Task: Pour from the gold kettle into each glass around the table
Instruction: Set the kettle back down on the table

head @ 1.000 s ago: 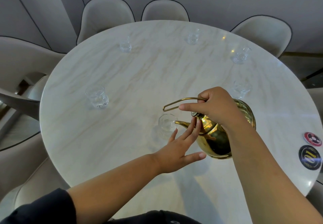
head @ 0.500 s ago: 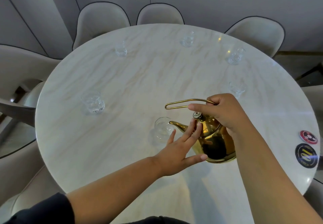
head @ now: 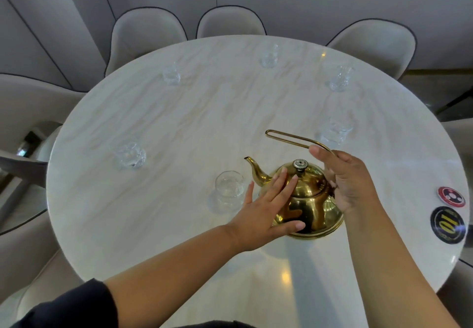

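The gold kettle (head: 311,199) stands upright on the round marble table (head: 179,123), its spout pointing up and left, clear of the nearest glass (head: 228,187). My right hand (head: 345,179) holds the kettle's thin wire handle from the right, thumb on the wire. My left hand (head: 263,207) lies flat and open against the kettle's left side, fingertips near the lid knob. More glasses stand around the table: left (head: 130,155), far left (head: 171,74), far middle (head: 269,57), far right (head: 340,79), and right (head: 334,130) behind the handle.
Pale upholstered chairs ring the table, three of them at the far side, one (head: 230,22) in the middle. A red round disc (head: 451,197) and a black disc marked 10 (head: 446,225) lie at the table's right edge.
The kettle was tilted with its spout over the nearest glass; it now sits upright on the table. My right hand has slid to the handle's right end, and my left hand stays on the kettle.
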{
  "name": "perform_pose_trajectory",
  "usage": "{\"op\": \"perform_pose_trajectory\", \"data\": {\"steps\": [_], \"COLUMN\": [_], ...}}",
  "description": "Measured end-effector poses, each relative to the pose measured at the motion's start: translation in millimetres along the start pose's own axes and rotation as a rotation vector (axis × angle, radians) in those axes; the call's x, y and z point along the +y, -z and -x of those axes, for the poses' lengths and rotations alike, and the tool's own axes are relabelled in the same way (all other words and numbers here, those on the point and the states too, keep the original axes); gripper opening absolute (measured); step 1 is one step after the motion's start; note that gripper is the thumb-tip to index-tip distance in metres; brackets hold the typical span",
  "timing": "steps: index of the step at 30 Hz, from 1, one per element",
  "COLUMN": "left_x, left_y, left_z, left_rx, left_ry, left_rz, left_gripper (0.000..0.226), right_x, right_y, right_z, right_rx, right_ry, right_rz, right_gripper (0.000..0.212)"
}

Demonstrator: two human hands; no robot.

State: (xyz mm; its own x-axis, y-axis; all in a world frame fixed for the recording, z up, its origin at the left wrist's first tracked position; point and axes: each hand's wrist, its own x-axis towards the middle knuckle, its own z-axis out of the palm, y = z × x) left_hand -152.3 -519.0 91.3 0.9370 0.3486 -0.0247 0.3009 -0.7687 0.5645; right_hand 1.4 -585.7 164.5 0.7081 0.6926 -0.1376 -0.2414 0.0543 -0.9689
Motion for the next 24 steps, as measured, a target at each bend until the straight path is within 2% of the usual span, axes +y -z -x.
{"op": "perform_pose_trajectory", "data": {"steps": [8, 13, 18, 24], "left_x": [-16.6, -46.9, -94.0, -151.0], "left_y": [29.4, 55.9, 75.2, 101.0], "left_z": [-27.8, -57.1, -104.5, -159.0], "left_rx": [0.026, 0.091, 0.218, 0.293], "left_ry": [0.120, 0.301, 0.384, 0.426], "left_rz": [0.040, 0.295, 0.641, 0.685], "left_gripper": [0.087, 0.093, 0.105, 0.103], "right_x": [5.7, 6.2, 21.4, 42.1], "right_y": [-31.3, -67.3, -108.5, -153.7], "right_z": [-30.5, -72.5, -124.0, -186.7], "right_rx": [0.149, 0.200, 0.210, 0.182], "right_ry": [0.092, 0.073, 0.072, 0.102], "right_rz": [-0.104, -0.239, -0.272, -0.199], "right_gripper": [0.057, 0.050, 0.048, 0.047]}}
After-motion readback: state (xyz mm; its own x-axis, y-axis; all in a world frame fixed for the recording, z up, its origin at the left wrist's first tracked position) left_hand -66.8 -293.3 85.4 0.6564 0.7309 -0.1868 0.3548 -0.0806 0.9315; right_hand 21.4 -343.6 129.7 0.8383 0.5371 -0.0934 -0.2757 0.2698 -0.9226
